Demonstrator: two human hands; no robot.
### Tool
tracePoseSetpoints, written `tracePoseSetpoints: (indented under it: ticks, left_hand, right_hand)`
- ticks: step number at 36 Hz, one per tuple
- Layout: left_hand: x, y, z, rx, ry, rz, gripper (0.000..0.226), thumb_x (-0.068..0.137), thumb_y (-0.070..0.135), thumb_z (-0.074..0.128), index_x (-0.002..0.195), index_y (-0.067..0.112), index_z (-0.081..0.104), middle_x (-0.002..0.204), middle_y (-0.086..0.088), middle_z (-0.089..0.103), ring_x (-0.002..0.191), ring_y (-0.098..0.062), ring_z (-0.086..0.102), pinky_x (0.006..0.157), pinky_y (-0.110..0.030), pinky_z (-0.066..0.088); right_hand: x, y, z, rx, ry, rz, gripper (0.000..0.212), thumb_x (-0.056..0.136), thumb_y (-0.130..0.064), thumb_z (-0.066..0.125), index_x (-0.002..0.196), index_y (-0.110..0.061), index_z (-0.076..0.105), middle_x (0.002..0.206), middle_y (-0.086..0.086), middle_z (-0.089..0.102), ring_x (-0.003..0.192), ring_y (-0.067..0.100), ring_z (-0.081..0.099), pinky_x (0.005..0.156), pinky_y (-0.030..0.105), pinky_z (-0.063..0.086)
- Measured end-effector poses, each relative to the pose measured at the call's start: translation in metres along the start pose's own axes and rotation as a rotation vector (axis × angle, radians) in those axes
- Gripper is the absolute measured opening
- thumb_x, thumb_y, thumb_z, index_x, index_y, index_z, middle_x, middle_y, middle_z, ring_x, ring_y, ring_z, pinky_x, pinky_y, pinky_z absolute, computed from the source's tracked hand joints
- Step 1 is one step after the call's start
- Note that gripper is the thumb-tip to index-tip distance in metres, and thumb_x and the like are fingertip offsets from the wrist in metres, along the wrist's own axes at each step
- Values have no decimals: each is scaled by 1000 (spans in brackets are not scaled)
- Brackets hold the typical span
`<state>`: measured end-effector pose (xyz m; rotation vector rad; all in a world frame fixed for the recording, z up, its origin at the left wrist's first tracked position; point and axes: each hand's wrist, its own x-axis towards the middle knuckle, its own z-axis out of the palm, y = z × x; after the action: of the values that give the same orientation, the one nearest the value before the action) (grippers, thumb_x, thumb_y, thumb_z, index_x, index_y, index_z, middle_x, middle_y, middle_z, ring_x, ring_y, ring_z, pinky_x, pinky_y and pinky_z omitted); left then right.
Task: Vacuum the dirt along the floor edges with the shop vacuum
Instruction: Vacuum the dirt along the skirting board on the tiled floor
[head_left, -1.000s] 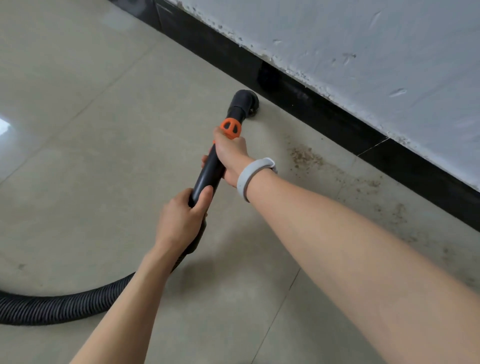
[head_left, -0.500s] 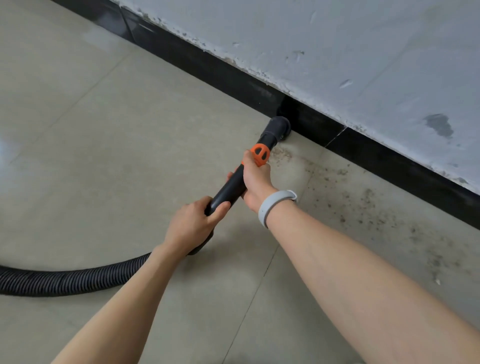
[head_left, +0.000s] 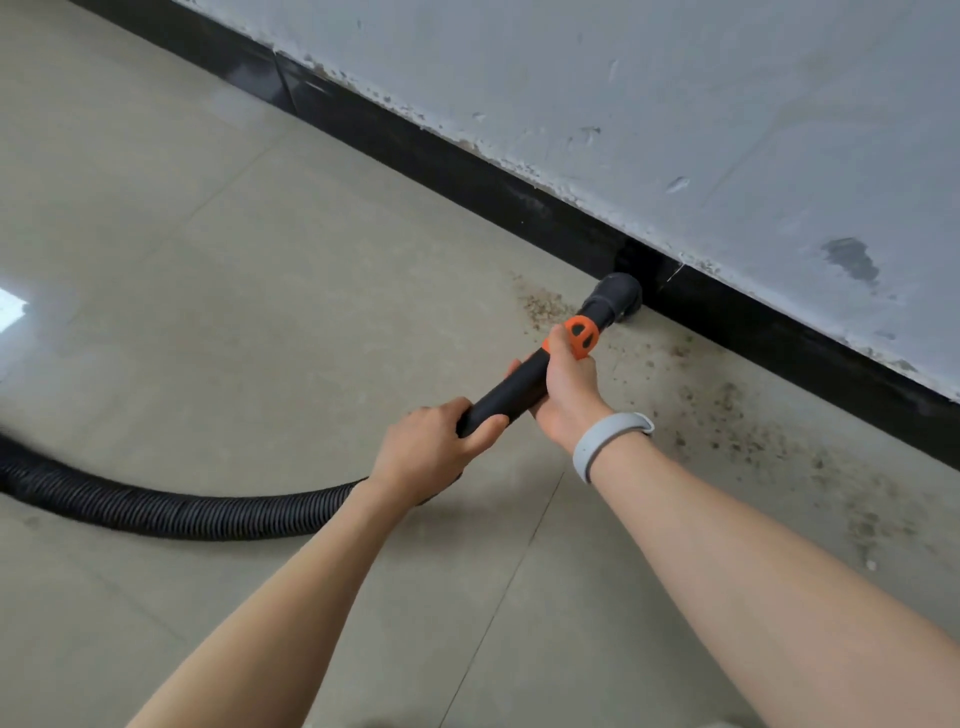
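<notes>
A black vacuum wand (head_left: 511, 389) with an orange collar (head_left: 579, 335) points toward the wall. Its round nozzle (head_left: 618, 296) rests on the floor against the black baseboard (head_left: 467, 166). My right hand (head_left: 566, 387) grips the wand just behind the orange collar. My left hand (head_left: 431, 449) holds the wand's rear end where the ribbed black hose (head_left: 171, 512) joins. Brown dirt (head_left: 543, 306) lies just left of the nozzle, and more specks of dirt (head_left: 753, 431) spread along the floor edge to the right.
The hose trails left across the beige tiled floor (head_left: 208, 312) and out of view. A scuffed grey wall (head_left: 675, 104) rises above the baseboard. A grey band (head_left: 605, 441) sits on my right wrist.
The nozzle has slid to the right along the baseboard, past the brown dirt patch that was on its right. Both hands kept their grip on the wand.
</notes>
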<state>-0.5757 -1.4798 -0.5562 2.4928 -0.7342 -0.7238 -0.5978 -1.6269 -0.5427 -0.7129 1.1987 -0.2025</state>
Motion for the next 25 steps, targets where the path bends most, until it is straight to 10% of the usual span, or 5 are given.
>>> tracePoseSetpoints:
  ticks: [15, 25]
  left_hand:
    - [-56, -147, -59, -453, 368, -365, 45, 87, 56, 44, 74, 14, 54, 63, -6, 66, 64, -30, 63, 63, -45, 49]
    - [-21, -161, -78, -495, 268, -327, 57, 81, 61, 40, 77, 6, 54, 66, -12, 65, 64, -32, 62, 64, -46, 49]
  right_hand:
    - [-41, 105, 192, -486, -399, 2, 50, 98, -32, 49, 133, -4, 27, 72, 4, 49, 55, 20, 54, 76, 44, 54]
    - [-20, 96, 221, -490, -309, 10, 49, 98, -35, 48, 133, -6, 28, 80, 4, 48, 58, 20, 56, 82, 45, 54]
